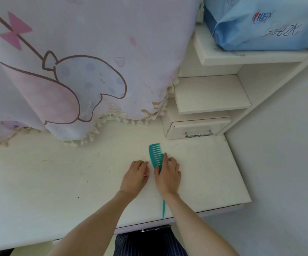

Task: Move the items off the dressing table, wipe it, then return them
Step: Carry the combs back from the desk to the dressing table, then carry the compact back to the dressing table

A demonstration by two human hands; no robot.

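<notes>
Your left hand (133, 177) curls round a small pink round thing (146, 171), likely a little brush or roller; too blurred to tell which. It sits at the table surface, against your fingertips.

Your right hand (168, 175) lies over the teal comb (155, 155), fingers fairly straight across the teeth, thumb tucked at the near edge. Whether it grips or only presses, I cannot tell. The comb lies on the dressing table (48, 182), right of centre, its thin tail poking out past your wrist toward the front edge.

Progress, as a judgement: dark specks and smudges mark the tabletop, so it looks unwiped. These two pieces seem the only loose things on it. Reads as the clearing stage; wiping and returning remain.

Behind: a patterned cloth (75, 71) draped down to the table, a small drawer (198, 127), shelves holding a blue pack (263, 24).
</notes>
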